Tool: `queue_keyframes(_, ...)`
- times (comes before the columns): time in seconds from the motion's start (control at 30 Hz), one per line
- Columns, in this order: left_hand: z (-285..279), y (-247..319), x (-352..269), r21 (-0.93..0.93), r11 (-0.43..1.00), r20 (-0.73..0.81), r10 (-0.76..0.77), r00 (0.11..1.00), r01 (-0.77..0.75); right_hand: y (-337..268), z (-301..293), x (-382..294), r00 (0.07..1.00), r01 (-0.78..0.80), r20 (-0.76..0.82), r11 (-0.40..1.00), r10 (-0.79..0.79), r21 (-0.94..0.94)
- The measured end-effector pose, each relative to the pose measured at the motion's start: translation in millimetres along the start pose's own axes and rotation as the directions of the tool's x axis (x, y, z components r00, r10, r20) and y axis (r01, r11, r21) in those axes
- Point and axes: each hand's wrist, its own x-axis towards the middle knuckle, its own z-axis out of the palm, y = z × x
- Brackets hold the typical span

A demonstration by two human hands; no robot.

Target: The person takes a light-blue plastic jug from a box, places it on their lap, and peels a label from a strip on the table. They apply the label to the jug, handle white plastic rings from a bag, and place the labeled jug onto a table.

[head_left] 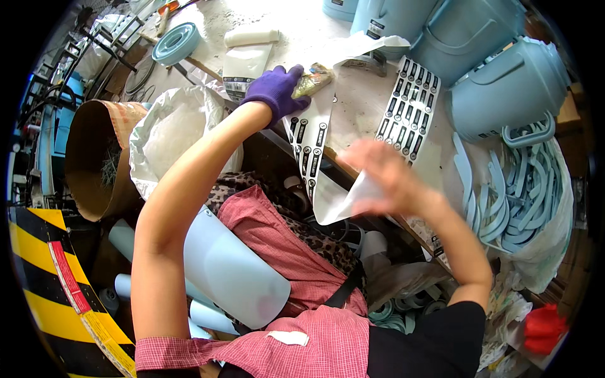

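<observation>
My left hand (279,94), in a purple knit glove, reaches over the table edge. Its thumb and fingers lie around a lumpy tape-wrapped object (315,81). Beneath it, a strip of black-and-white stickers (307,151) hangs over the edge and curls up towards my right hand (390,177). That bare hand is blurred, fingers spread, beside the strip's white backing (338,201); whether it pinches the backing is unclear. A second sticker sheet (411,108) lies on the table behind it. Across my lap rests a pale blue plastic piece (236,269).
Blue plastic buckets (508,87) crowd the table's far right. A bag of curved blue handles (515,198) stands below them. To the left are a white sack (175,127), a cardboard drum (90,160) and a blue ring (176,43). A label roll (250,40) lies near my glove.
</observation>
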Motion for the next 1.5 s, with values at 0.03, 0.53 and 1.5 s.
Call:
queue_keyframes(0.03, -1, 1, 0, -0.036, 0.999, -0.014, -0.014, 1.0, 0.013, -16, 12, -14, 0.984, 0.08, 0.166, 0.988, -0.058, -0.13)
queue_keyframes(0.53, -98, -91, -95, -0.378, 0.72, -0.519, 0.355, 0.777, -0.581, -10, -143, 35, 0.554, -0.389, 0.81, 0.92, 0.19, 0.051)
queue_keyframes(1.5, 9, 77, -61, -0.538, 0.683, -0.263, 0.421, 0.868, -0.494, 181, -37, 84, 0.924, 0.372, 0.308, 0.712, -0.225, -0.595)
